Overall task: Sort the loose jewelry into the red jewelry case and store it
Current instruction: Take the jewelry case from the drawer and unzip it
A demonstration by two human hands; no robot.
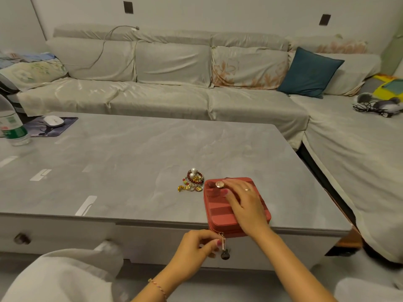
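Note:
The red jewelry case (218, 216) lies closed at the table's front edge, with a round metal snap on its lid. My right hand (244, 201) rests flat on the lid, fingers spread toward the snap. At the case's front corner my left hand (199, 247) pinches the zipper pull (222, 245), which hangs over the table edge with a dark tassel. A small heap of loose jewelry (193, 181) lies just left of the case: pearl earrings, a red bead bracelet, gold rings and charms.
The grey table (130, 160) carries a water bottle (12, 125) and a mouse (53, 121) on a dark pad at the far left. A covered sofa runs behind and to the right. Drawer knobs show below the table's front edge.

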